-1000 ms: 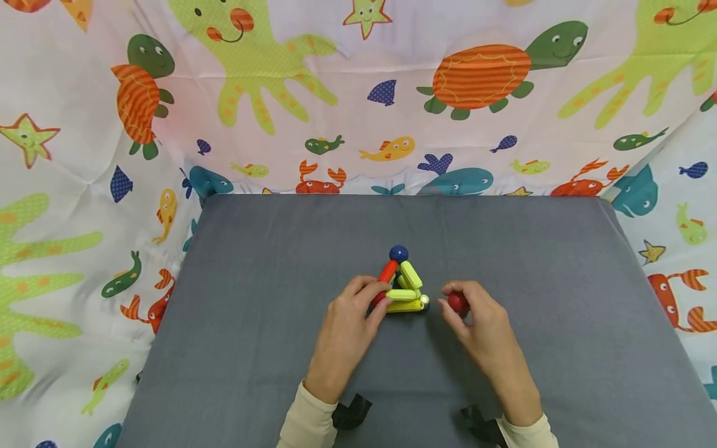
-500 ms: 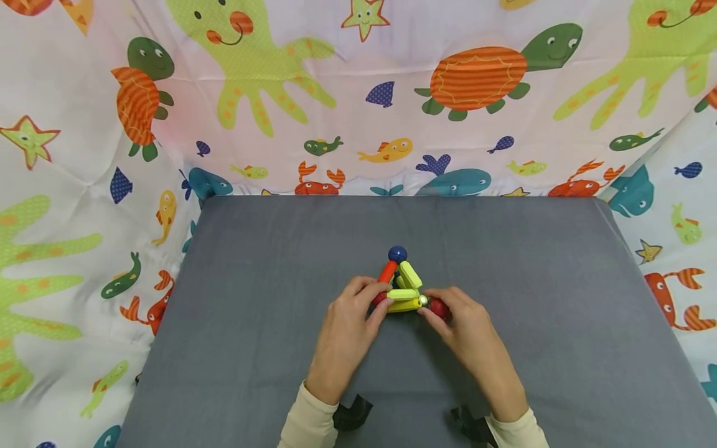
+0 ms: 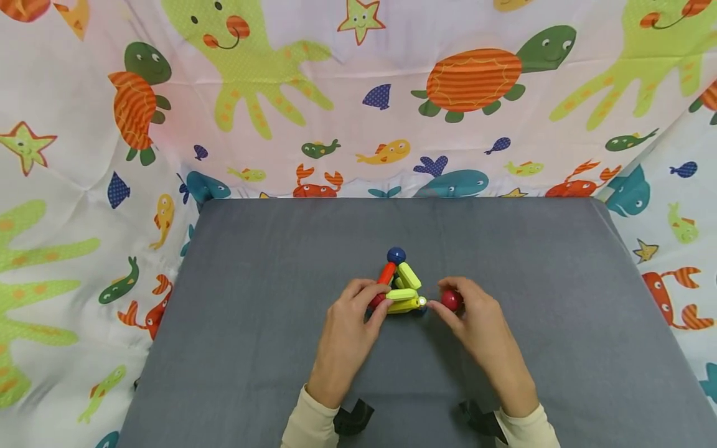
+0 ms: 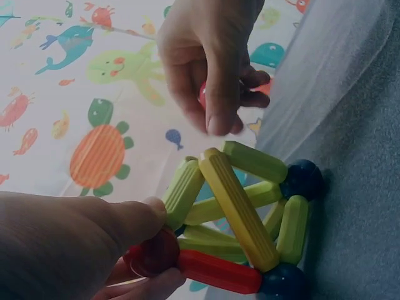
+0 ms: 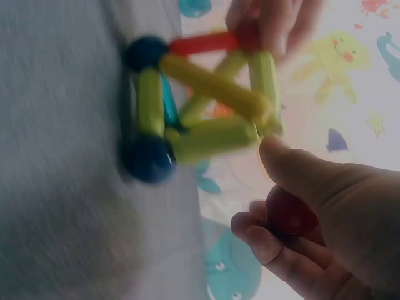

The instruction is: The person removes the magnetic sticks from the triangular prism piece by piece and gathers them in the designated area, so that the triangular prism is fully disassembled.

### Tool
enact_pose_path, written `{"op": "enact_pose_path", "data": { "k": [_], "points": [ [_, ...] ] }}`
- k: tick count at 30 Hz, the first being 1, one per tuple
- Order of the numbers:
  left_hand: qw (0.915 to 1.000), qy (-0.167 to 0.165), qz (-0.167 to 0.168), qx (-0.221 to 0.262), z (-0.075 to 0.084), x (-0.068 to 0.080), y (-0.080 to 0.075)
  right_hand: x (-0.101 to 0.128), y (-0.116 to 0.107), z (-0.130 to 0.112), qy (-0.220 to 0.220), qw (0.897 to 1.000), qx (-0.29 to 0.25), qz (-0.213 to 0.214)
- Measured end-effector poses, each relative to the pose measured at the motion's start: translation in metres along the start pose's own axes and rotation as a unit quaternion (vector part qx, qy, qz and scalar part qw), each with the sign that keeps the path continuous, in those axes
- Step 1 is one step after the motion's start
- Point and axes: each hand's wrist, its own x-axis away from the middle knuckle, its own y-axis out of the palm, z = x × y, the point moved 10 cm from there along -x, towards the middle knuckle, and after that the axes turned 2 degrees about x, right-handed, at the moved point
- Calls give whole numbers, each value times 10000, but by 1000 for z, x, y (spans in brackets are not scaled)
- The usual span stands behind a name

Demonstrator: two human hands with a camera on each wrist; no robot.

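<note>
A small frame of coloured rods (image 3: 403,294) and balls stands on the grey cloth. My left hand (image 3: 348,330) pinches a dark red ball (image 4: 156,251) at one upper corner, where a red rod (image 4: 220,271) and a green rod (image 4: 184,197) meet. My right hand (image 3: 486,339) holds a second red ball (image 5: 291,212) in its curled fingers, apart from the frame. Its thumb tip reaches right at the free ends of a yellow rod (image 5: 215,87) and the green rods. Blue balls (image 5: 150,157) form the frame's lower corners; another blue ball (image 3: 396,255) sits at the far end.
The grey cloth (image 3: 269,261) covers the table around the frame. A sea-animal curtain (image 3: 336,74) hangs behind the table and at both sides. Black straps (image 3: 354,418) hang at both wrists.
My right hand moved left to the frame with its red ball, then drew back a little to the right with the ball still held. The left hand keeps its pinch.
</note>
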Motion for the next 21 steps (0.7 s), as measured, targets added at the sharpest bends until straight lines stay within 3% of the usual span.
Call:
{"op": "enact_pose_path", "data": {
  "k": [10, 15, 21],
  "points": [
    [9999, -106, -8, 132, -9, 5, -8, -27, -40, 31, 155, 9983, 433, 371],
    [9999, -131, -45, 86, -10, 6, -10, -53, -48, 46, 10, 9971, 686, 327],
    [9999, -129, -96, 51, -9, 4, -10, -87, -43, 71, -8, 9979, 633, 129]
  ]
}}
